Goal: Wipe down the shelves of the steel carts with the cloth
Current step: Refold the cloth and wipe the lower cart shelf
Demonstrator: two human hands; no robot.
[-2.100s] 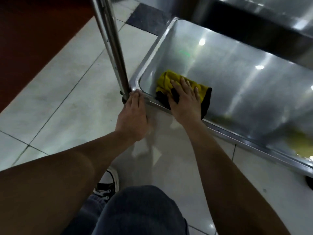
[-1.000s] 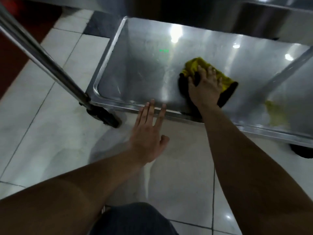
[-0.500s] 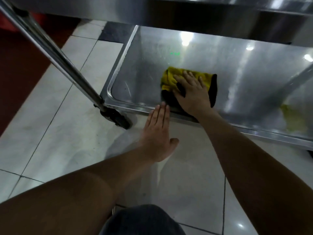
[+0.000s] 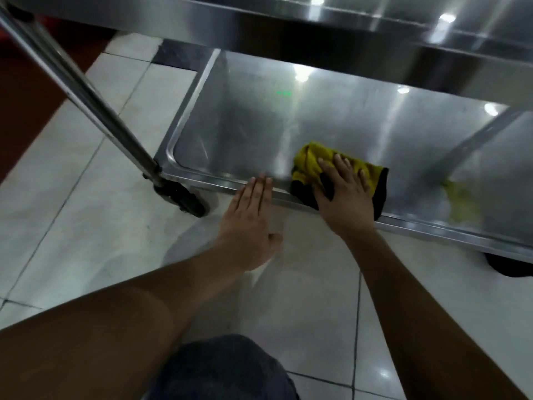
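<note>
Both hands lie flat: right hand (image 4: 344,194) presses cloth (image 4: 310,161), now at the shelf (image 4: 259,125) front rim. Left hand (image 4: 249,223) fingertips stay on that rim. No writing legible.

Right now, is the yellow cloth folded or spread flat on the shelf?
Bunched, not flat: the yellow cloth shows creases and a dark underside, pressed by the right hand on the bottom shelf.

— Where is there room on the bottom shelf (image 4: 253,125)?

— Its left half is bare steel up to the raised rim. The right hand (image 4: 344,194) and the cloth (image 4: 314,160) fill the front middle.

— What blocks the way in?

— The upper shelf (image 4: 259,21) hangs over the back, the slanted post (image 4: 86,102) and the wheel (image 4: 184,199) guard the left corner, and the left hand (image 4: 248,223) rests on the front rim.
</note>
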